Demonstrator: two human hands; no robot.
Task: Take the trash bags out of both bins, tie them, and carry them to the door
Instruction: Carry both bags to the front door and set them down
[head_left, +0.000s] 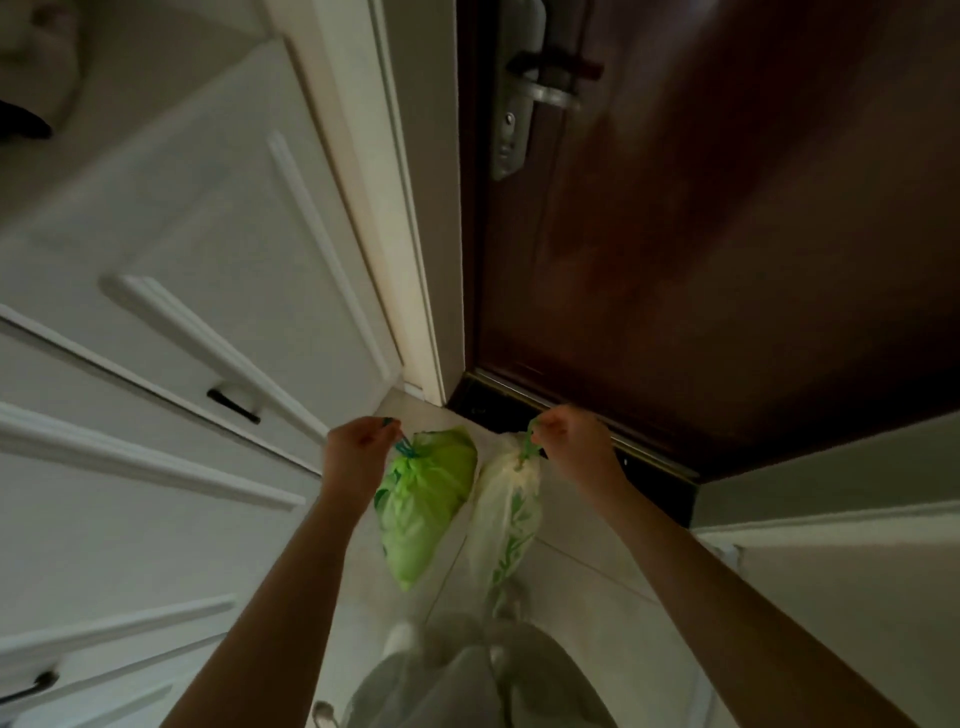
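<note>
A bright green trash bag (423, 506) hangs tied at its neck, and my left hand (358, 454) grips its blue-green drawstring. Right beside it hangs a pale, see-through trash bag (506, 512) with green print, held by its green drawstring in my right hand (574, 447). Both bags dangle above the floor tiles, just short of the dark brown door (727, 234), which is closed. The two bags almost touch each other.
The door has a metal handle and lock plate (524, 98) at the top. White panelled cabinet doors (171, 291) with dark handles line the left side. A dark threshold strip (571, 431) runs under the door. A white wall edge (831, 525) is on the right. My legs show below.
</note>
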